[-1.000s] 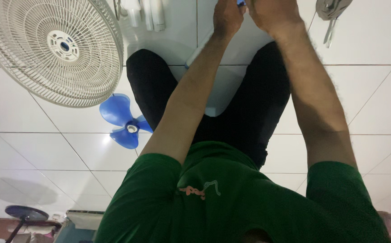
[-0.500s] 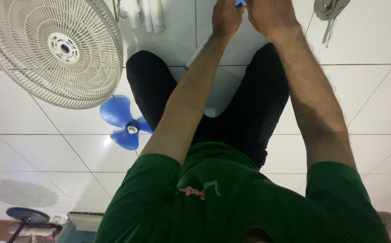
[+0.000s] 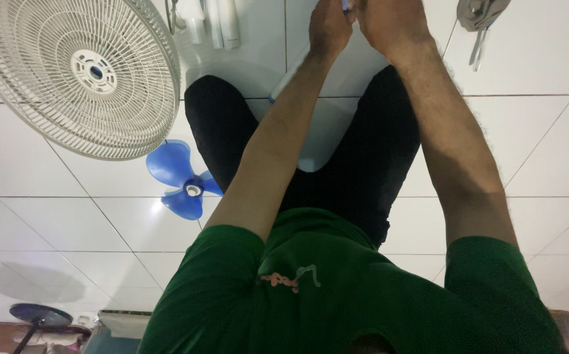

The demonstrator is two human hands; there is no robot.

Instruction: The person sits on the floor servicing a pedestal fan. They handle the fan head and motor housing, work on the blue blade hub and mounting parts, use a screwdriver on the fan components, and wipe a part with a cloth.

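My left hand (image 3: 329,27) and my right hand (image 3: 392,23) meet at the top edge, above my black-trousered legs. Both close on a small blue part (image 3: 345,5) pinched between them; the fingertips are cut off by the frame edge. Under my forearms, between my legs, lies a white plastic fan body (image 3: 320,134), mostly hidden by the arms. A round white fan grille (image 3: 75,72) lies on the tile floor at the upper left. A blue fan blade (image 3: 183,180) lies just below the grille, beside my left thigh.
White tubes or bottles (image 3: 219,23) lie at the top, left of my hands. A grey metal tool (image 3: 481,16) lies at the top right. A dark round stand (image 3: 38,316) sits at the bottom left. White tile floor (image 3: 546,137) surrounds me.
Both hands have crept slightly towards the top edge while staying together on the blue part. Nothing else has moved.
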